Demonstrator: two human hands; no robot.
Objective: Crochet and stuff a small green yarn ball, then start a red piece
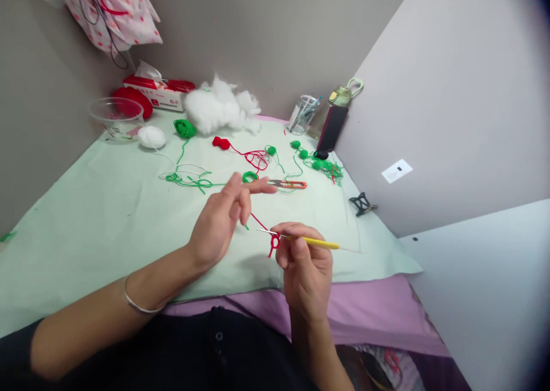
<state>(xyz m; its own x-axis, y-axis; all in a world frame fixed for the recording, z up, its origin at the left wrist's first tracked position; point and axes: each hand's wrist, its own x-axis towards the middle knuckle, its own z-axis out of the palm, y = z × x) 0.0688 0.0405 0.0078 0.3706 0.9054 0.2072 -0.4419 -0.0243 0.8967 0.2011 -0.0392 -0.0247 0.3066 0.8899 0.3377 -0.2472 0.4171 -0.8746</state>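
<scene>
My right hand [306, 259] grips a crochet hook [320, 243] with a yellow handle, its silver tip pointing left. A small loop of red yarn [275, 241] hangs on the metal shaft beside my fingertips, with a short tail below. From it a red strand runs up and left towards my left hand [226, 222]. That hand hovers over the table with some fingers stretched and others bent, apart from each other. The strand passes out of sight behind its fingers. Just beyond them lie orange-handled thread snips [293, 184] and a green yarn ring [250, 177].
Behind are a red yarn bundle [220, 143], green yarn ball [184, 128], white yarn ball [151, 137] and white stuffing [219, 106]. A plastic tub [116, 111] and tissue box [157, 94] stand left; a pen cup [302, 116], phone [332, 129] and black clip [363, 204] are right.
</scene>
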